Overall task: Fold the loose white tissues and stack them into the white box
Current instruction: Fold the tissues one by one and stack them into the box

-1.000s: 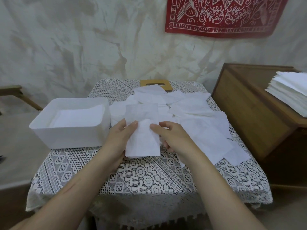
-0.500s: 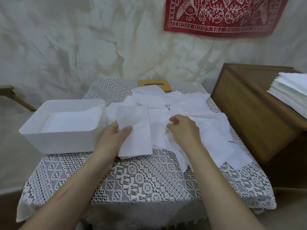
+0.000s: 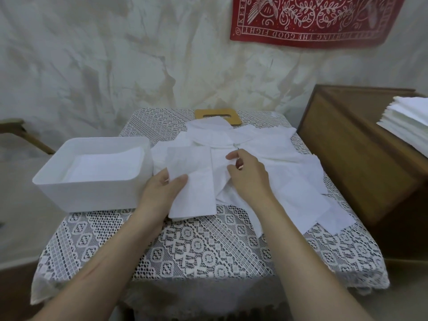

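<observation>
Seen from the head camera, the left hand [image 3: 162, 193] has a folded tissue [image 3: 192, 181] in its grip: the thumb lies across the top of the sheet near its left edge and the fingers are tucked out of sight beneath it. The folded tissue is a tall rectangle just to the right of the white box [image 3: 92, 195], its far part overlapping the loose tissues [image 3: 284, 163] and its near edge over the lace cloth [image 3: 208, 251] that covers the bench. Whether it rests flat or is lifted slightly cannot be told.

The right hand [image 3: 247, 179] sits on the loose tissues, fingers curled, with thumb and forefinger closed in a pinching grip on a sheet at the top of the heap. The heap spreads untidily over the middle and right of the bench, with a few sheets reaching toward its right edge.

The white box stands at the left side of the bench, open at the top, and holds a flat stack of tissues [image 3: 104, 165]. At the far edge of the bench, a wooden board [image 3: 217, 114] with a slot shows from under the heap. To the right stands a wooden cabinet [image 3: 347, 158] carrying a pile of white sheets [image 3: 407, 126]. A red cloth [image 3: 312, 19] with white patterns hangs on the wall behind.
</observation>
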A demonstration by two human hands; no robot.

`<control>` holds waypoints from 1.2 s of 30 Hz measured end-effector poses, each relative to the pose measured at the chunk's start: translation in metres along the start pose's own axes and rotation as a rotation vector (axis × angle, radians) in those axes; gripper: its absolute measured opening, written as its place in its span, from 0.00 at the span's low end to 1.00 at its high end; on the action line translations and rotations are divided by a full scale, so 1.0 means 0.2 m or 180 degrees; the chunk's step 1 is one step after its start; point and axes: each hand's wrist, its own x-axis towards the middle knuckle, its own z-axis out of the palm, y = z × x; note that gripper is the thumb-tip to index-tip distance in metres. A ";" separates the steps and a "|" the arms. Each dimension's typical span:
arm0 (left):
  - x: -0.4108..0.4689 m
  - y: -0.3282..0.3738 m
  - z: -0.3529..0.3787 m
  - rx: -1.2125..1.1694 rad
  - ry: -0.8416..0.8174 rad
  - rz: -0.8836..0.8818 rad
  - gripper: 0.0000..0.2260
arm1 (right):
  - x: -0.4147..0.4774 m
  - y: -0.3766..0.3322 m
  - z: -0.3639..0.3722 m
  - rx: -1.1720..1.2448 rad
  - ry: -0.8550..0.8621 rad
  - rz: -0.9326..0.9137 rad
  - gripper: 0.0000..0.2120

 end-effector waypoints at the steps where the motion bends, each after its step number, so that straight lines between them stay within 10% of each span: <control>1: 0.00 0.00 0.00 -0.0017 -0.0008 0.0001 0.07 | 0.00 0.00 -0.02 0.0215 0.0041 -0.0035 0.11; 15: -0.07 0.05 0.01 -0.0140 -0.0158 0.0069 0.06 | -0.12 0.04 -0.27 0.2146 -0.0626 0.0277 0.16; 21: -0.08 0.05 0.03 -0.0124 -0.0300 0.0051 0.06 | -0.10 0.13 -0.23 0.0382 -0.0650 0.0922 0.20; 29: -0.08 0.03 0.05 -0.0108 -0.0379 0.0010 0.07 | -0.12 0.11 -0.26 0.0458 -0.1156 0.0896 0.12; 36: -0.08 0.03 0.04 -0.0198 -0.0334 0.0036 0.08 | -0.11 0.08 -0.28 0.0844 -0.0413 0.0458 0.10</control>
